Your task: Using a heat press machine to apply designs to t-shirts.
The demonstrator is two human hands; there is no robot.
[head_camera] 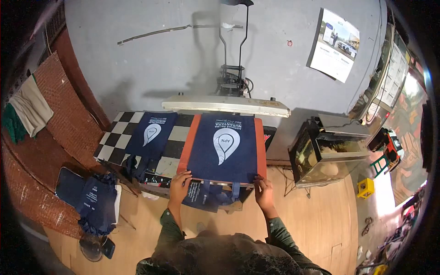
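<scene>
A navy fabric tote bag (240, 151) with a white printed emblem lies flat on the orange-red lower pad (186, 151) of a heat press. Its handles hang over the near edge. My left hand (181, 185) pinches the bag's near left corner, and my right hand (264, 192) pinches the near right corner. Just beyond the bag, the press's pale metal upper plate (223, 105) is raised and tilted up. Another printed navy bag (151, 134) lies on the checkered tabletop (118, 141) to the left. Part of a further navy bag (202, 197) shows below the pad.
Navy bags (98, 202) are piled on a chair at the left. A glass tank (326, 154) stands right of the press, with a yellow box (365, 188) on the floor beyond. The press's lever frame (233, 44) rises against the grey wall.
</scene>
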